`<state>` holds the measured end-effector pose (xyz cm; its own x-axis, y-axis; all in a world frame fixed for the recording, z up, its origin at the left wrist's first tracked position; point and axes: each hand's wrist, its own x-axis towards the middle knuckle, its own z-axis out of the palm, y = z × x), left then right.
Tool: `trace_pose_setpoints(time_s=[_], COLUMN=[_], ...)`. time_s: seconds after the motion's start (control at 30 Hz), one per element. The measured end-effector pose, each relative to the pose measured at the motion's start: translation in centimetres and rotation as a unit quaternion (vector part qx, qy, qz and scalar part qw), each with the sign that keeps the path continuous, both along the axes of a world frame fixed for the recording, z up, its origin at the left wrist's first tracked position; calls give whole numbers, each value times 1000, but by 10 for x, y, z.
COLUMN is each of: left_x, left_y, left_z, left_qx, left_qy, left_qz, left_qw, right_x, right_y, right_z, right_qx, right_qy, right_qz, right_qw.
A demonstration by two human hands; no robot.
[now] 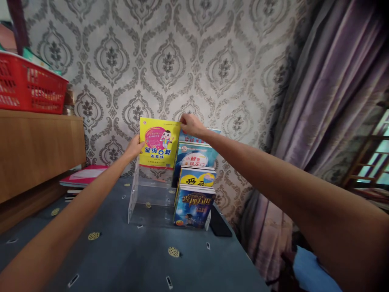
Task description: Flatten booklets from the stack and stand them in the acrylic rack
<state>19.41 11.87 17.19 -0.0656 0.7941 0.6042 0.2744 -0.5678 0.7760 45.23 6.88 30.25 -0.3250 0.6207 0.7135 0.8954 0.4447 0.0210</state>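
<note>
The left fingers (pixel 140 142) are closed on the left edge of a yellow book (pixel 158 144), thumb on the cover. The right fingers (pixel 184 119) pinch its top right corner; whether they also touch the book behind it cannot be told. Between the left hand (pixel 135 147) and the right hand (pixel 191 125) the yellow book stands upright, cover toward the camera. It is raised over the left, vacant half of a clear acrylic stand (pixel 142 198), its lower edge above the stand's steps. The right half of the stand holds a stepped row of upright books. A dark blue book (pixel 194 206) is in front, a yellow-and-blue book (pixel 197 177) is behind it, then a pale blue book (pixel 196 156), and the rearmost book (pixel 212 133) shows only its top strip. The yellow book's right edge lies just beside this row. The stand rests on a blue surface (pixel 127 251) dotted with small patterns and stands close to a grey patterned wall (pixel 167 61). A flat black object (pixel 220 225) lies just right of the stand. To the left a pile of books with a pink cover (pixel 83 175) lies against a wooden cabinet (pixel 36 146), and a red basket (pixel 28 85) sits on the cabinet. A purple curtain (pixel 328 101) hangs on the right.
</note>
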Motion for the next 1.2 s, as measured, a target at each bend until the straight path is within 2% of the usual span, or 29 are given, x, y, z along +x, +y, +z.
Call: trace_pose_setpoints(time_s=[0.3, 0.5, 0.83, 1.2], left_x=[-2, -3, -9, -11], left_y=[-3, 9, 27, 19], left_z=[-1, -7, -10, -18], left_qx=[-28, -8, 10, 10], left_qy=[-40, -59, -45, -26], left_qz=[-16, -11, -52, -111], left_qw=[999, 998, 998, 993], right_x=[1, 3, 3, 1], right_y=[-3, -6, -3, -4], right_z=[1, 2, -1, 1], right_qx=[-35, -38, -43, -75], right_qy=[41, 41, 67, 56], right_qz=[22, 20, 33, 37], right_qw=[998, 998, 996, 995])
